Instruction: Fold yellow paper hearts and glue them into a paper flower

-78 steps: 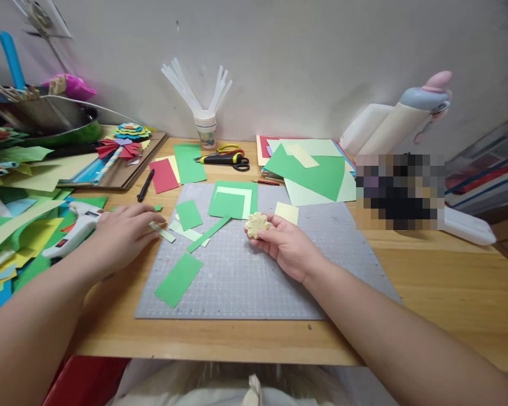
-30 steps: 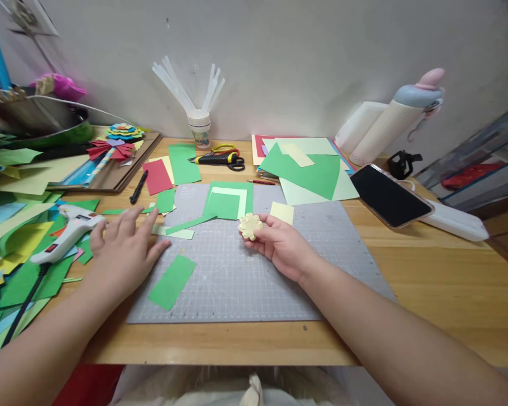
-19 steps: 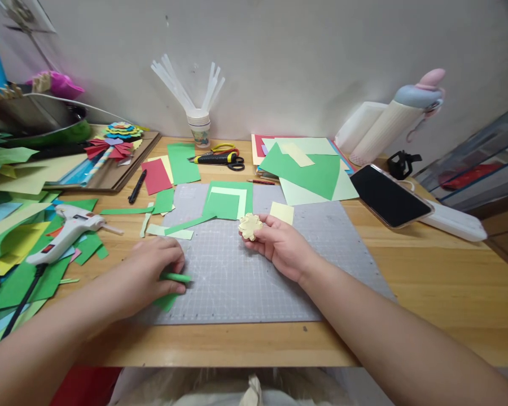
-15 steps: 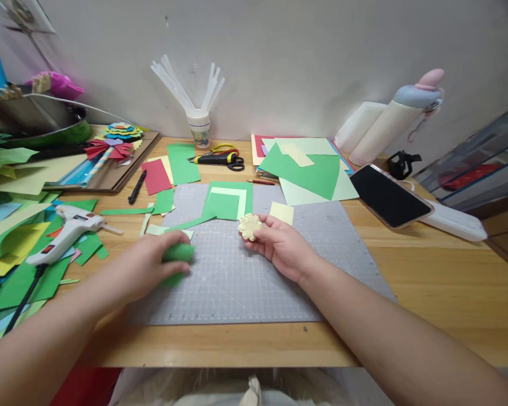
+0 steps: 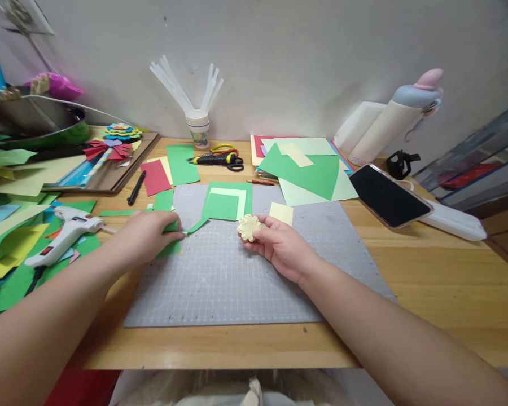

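Note:
Green paper [image 5: 169,250] shows around the fingers of my left hand [image 5: 156,232], which is closed on it at the left part of the grey cutting mat [image 5: 237,287]. A narrow green paper strip [image 5: 197,226] extends from beside those fingertips toward the mat's middle. Between the thumb and fingers of my right hand [image 5: 281,245] is a pale yellow paper flower [image 5: 249,228], facing up. Just behind that hand lies a small pale yellow paper rectangle [image 5: 281,213]. Stacked green paper squares [image 5: 223,206] rest at the back of the mat.
At left, a white glue gun [image 5: 63,237] sits among paper scraps [image 5: 8,282]. Scissors [image 5: 236,163], a cutter [image 5: 214,159] and a paper cup [image 5: 198,133] of white straws stand behind the mat. A paper stack [image 5: 309,169] and a phone [image 5: 389,194] are at right.
My left hand has moved away from me and slightly left with the green paper, to the loose strips. My right hand keeps the flower in nearly the same place.

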Demonstrator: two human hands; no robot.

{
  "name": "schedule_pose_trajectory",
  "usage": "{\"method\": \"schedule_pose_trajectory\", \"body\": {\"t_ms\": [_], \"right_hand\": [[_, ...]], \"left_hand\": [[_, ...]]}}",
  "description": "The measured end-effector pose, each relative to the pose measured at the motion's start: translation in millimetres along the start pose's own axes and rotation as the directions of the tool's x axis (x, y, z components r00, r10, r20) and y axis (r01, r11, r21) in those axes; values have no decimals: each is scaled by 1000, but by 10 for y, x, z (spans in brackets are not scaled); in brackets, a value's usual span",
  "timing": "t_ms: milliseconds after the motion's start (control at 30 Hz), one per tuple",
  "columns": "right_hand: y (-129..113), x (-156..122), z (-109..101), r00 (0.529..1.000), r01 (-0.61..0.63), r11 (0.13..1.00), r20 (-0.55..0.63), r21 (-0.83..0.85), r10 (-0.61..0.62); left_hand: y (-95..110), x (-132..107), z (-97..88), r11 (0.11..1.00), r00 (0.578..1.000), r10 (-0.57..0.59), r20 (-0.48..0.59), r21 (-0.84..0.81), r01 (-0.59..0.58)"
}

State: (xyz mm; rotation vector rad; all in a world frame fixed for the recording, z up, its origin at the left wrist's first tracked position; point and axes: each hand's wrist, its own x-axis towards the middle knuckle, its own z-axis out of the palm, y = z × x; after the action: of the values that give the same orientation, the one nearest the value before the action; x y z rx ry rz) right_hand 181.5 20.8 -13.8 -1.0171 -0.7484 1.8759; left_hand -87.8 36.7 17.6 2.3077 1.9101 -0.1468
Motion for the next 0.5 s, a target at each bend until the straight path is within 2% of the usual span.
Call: {"method": "schedule_pose_trajectory", "body": {"t_ms": [67,133,200,267,333,433,500], "right_hand": [[6,2,-8,1000,5,1000,5,1,-5],[10,3,-14,1000,9,1000,11,0,-9],[12,2,-17,1000,10,1000,17,-3,-10],[12,1,-16,1000,9,1000,18,-4,-9],[9,1,-13,1000,8,1000,15,-2,-8],[2,0,-8,1000,2,1000,7,2,-2],[-2,-2,-4,1000,1,1000,6,0,-1]], "left_hand": [[-103,-8,-29,985,986,-140,-87,85,147],[-227,-1,-62,959,960,-229,-164,130,251],[-312,10,-89,935,932,-288,-220,145,323],[-321,20,-100,926,912,-298,-281,146,348],[-266,39,-85,949,925,-221,-308,149,276],[-175,113,-14,987,967,-21,-255,150,61],[-173,189,46,993,967,6,-253,117,24]]}}
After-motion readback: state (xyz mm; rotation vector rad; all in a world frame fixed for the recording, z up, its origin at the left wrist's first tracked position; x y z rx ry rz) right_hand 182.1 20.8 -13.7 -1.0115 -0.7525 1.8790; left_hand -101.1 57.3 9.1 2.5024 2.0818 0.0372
